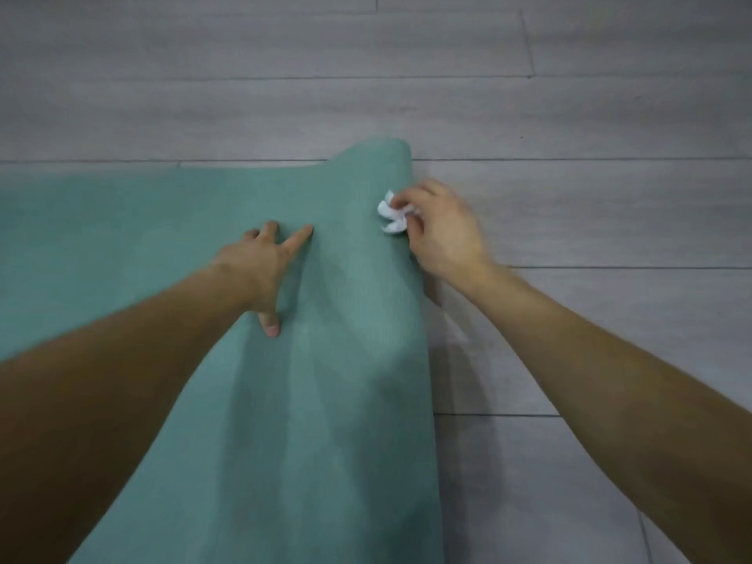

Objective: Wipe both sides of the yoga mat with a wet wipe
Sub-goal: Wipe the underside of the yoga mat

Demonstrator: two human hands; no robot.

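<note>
Pressing down on the teal yoga mat [171, 246], the left hand [260, 262] is lying with spread, straight fingers near frame centre, likely pinning the mat to the grey floor [569, 116]. At two o'clock from it, the right hand [437, 227] is pinching a crumpled wet wipe [390, 215] against the mat's raised, curling edge, seemingly wiping there.

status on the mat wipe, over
Left hand flat on yoga mat, fingers spread. Right hand pinching crumpled wet wipe at mat's right edge. Nothing in the way.
</note>
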